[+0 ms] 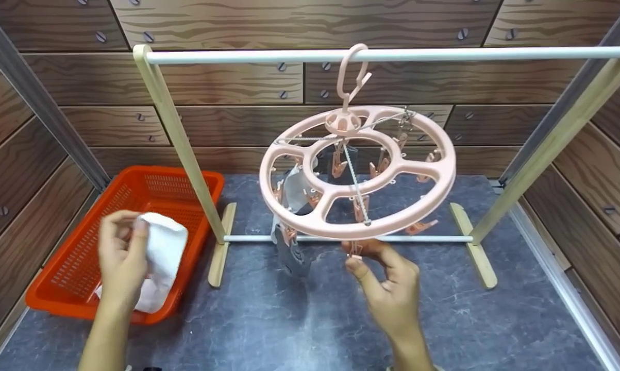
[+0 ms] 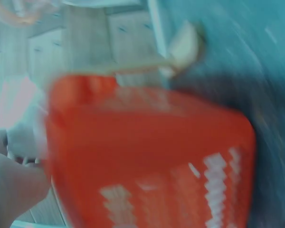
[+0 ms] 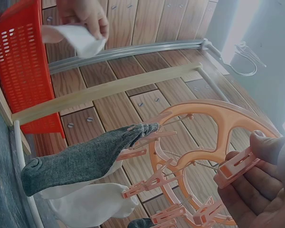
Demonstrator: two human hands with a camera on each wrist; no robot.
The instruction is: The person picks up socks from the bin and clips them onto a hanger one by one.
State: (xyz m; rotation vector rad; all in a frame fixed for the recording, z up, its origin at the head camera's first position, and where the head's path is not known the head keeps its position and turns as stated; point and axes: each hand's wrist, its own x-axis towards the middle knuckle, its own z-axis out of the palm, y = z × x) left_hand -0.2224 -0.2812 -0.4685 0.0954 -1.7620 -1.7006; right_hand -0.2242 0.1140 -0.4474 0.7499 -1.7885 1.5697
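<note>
My left hand [image 1: 121, 257] grips a white sock [image 1: 166, 247] by its upper end, above the red basket [image 1: 78, 309]; the sock hangs down to the right of the fingers. My right hand [image 1: 395, 293] pinches a pink clothes peg [image 3: 236, 168] between thumb and fingers, at the near edge of a round pink drying hanger [image 1: 446, 185]. On the hanger's left side, a grey sock [image 3: 78, 161] and a white sock [image 3: 92, 206] hang from pegs. Another dark piece [image 1: 348, 159] hangs toward the back. The left wrist view is blurred, mostly filled by the basket's wall [image 2: 147, 142].
The hanger's hook loops over the white rail [image 1: 237, 56] of a stand with wooden legs [image 1: 173, 134]. A lower white bar [image 1: 418, 239] joins the legs near the grey tabletop [image 1: 310, 319]. Wood-patterned panels [image 1: 227, 82] surround the back and sides.
</note>
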